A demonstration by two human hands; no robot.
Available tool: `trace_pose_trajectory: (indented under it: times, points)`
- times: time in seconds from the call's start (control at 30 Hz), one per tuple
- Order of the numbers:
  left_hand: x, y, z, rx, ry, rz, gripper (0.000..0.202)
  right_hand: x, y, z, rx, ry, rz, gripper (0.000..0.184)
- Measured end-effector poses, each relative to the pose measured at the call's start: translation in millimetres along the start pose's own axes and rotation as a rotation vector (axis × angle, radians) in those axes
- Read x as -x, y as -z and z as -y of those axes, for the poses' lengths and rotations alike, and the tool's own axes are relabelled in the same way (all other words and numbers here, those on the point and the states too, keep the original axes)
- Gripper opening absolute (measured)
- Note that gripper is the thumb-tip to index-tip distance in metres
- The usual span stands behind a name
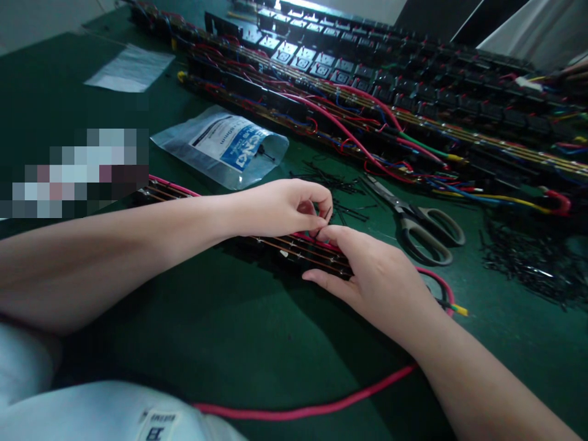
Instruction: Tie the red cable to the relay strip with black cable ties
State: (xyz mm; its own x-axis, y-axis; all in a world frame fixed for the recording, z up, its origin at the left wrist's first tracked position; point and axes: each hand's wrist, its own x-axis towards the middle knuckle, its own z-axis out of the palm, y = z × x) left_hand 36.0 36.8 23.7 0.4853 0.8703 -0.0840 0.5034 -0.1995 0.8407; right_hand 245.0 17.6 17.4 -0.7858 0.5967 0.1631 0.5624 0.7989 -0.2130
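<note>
In the middle of the view lies a long dark strip [294, 250] with copper-coloured lines along it and a red wire on its far edge. My left hand [294, 205] is over the strip, fingertips pinched on a thin black cable tie [315, 235], mostly hidden by the fingers. My right hand [379, 266] grips the strip from the right, thumb along the near edge and index finger at the tie. Just beyond the hands, loose black cable ties [337, 184] are scattered. Scissors [413, 223] with dark handles lie right of them.
A clear plastic bag [234, 150] with a blue label lies behind my left hand. Several long wired assemblies [367, 110] fill the back. Black clippings [533, 257] are heaped at the right. A red cable [294, 415] curves along the front. A white sheet [131, 67] lies far left.
</note>
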Motion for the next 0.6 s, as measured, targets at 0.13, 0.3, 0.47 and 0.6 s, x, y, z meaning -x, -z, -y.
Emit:
trace_pose_trajectory:
  times: [0.13,0.3,0.47,0.6]
  points:
    - [1.6,0.0,-0.6,-0.049,0.0,-0.006,0.007,1.1,1.1,-0.5,-0.052,-0.002,0.014,0.042]
    - [1.9,-0.3,-1.2,-0.053,0.025,-0.004,0.008,1.1,3.1,-1.3,-0.084,-0.017,0.042,0.042]
    - [1.3,-0.2,-0.7,-0.046,0.045,0.001,0.009,0.5,3.4,-2.6,-0.049,0.009,0.026,0.04]
    - [0.7,0.1,-0.6,-0.033,0.058,0.019,0.009,1.3,3.3,-2.7,-0.042,0.016,0.035,0.04]
